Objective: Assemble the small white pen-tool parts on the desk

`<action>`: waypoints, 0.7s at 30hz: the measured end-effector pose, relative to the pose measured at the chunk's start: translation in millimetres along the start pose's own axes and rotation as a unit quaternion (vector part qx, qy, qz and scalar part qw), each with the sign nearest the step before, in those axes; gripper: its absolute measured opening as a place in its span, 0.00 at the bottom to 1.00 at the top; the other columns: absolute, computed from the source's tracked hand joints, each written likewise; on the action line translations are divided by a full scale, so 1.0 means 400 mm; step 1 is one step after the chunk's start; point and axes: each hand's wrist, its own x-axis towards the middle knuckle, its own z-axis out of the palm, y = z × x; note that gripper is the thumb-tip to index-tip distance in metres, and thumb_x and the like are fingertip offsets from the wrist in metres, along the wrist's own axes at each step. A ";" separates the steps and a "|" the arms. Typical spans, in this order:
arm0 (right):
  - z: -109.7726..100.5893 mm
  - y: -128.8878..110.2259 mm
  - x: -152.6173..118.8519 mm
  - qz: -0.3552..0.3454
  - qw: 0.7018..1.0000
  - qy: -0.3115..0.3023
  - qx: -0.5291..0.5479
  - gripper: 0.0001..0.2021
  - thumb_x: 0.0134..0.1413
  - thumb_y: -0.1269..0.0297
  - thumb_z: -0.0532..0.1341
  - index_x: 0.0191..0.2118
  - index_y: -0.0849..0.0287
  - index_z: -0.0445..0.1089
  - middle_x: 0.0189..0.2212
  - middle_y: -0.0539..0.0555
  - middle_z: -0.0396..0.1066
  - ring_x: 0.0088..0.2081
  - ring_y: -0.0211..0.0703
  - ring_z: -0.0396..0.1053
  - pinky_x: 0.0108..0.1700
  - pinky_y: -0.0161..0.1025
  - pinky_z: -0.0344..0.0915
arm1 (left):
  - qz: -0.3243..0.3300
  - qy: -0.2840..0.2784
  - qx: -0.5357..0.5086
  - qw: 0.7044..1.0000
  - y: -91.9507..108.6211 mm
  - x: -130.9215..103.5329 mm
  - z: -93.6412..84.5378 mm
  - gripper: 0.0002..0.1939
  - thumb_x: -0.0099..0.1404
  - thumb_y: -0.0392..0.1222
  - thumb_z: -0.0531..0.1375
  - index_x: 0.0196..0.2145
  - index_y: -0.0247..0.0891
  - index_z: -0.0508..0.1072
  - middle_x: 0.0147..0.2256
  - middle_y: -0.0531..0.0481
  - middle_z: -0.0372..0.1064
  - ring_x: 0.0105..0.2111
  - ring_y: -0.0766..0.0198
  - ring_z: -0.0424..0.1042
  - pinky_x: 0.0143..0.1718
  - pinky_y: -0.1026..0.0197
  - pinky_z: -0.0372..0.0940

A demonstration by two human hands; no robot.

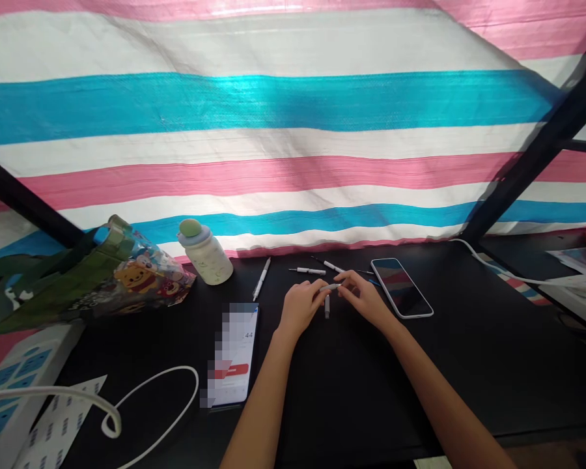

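Over the middle of the black table, my left hand [301, 306] is closed on a slim grey pen barrel [329, 287], held level. My right hand [364, 296] pinches the barrel's right end; whether a smaller part sits between those fingertips is too small to tell. Just below lies a short grey pen piece [327, 307]. Beyond my hands are a white pen part [308, 271] with a thin tip and another white pen part [333, 266]. A whole white pen [261, 279] rests to the left. Near my right fingers, a thin blue piece [374, 282] is partly hidden.
A lit phone [237, 358] lies by my left forearm, and a dark-screened phone [402, 288] to the right. A bottle [205, 252] and a cartoon-printed bag [141, 270] stand at the left. A white cable [195, 384] loops near a power strip [24, 371]. Striped sheeting [293, 143] hangs behind.
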 end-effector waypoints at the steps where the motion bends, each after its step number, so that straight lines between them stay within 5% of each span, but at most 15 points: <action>1: -0.001 0.001 0.000 0.007 1.000 0.006 -0.007 0.11 0.55 0.57 0.54 0.42 0.56 0.63 0.27 0.50 0.70 0.31 0.41 0.69 0.32 0.35 0.61 | 0.000 0.003 0.004 1.000 0.000 0.000 0.002 0.13 0.68 0.48 0.48 0.39 0.45 0.69 0.26 0.55 0.68 0.31 0.65 0.66 0.33 0.65 0.55; 9: -0.003 0.016 -0.001 0.056 0.995 0.001 -0.080 0.16 0.58 0.55 0.49 0.25 0.56 0.64 0.22 0.49 0.70 0.27 0.40 0.69 0.33 0.36 0.61 | 0.007 0.006 0.012 1.000 0.007 0.000 0.000 0.12 0.67 0.46 0.50 0.43 0.48 0.70 0.30 0.53 0.67 0.33 0.65 0.66 0.33 0.66 0.56; 15: -0.002 0.017 0.001 0.021 0.998 -0.022 -0.058 0.07 0.54 0.59 0.55 0.33 0.56 0.65 0.27 0.50 0.71 0.30 0.40 0.69 0.32 0.35 0.61 | 0.001 -0.009 0.014 1.000 -0.005 0.000 0.000 0.12 0.67 0.47 0.48 0.42 0.48 0.70 0.29 0.54 0.67 0.33 0.65 0.66 0.34 0.65 0.56; 21: -0.004 0.013 -0.002 0.029 0.997 -0.002 -0.069 0.09 0.55 0.57 0.53 0.38 0.55 0.64 0.29 0.50 0.71 0.31 0.40 0.69 0.33 0.35 0.61 | -0.007 -0.002 0.009 1.000 0.003 -0.001 -0.001 0.12 0.66 0.46 0.50 0.42 0.48 0.70 0.31 0.53 0.66 0.33 0.65 0.66 0.33 0.65 0.56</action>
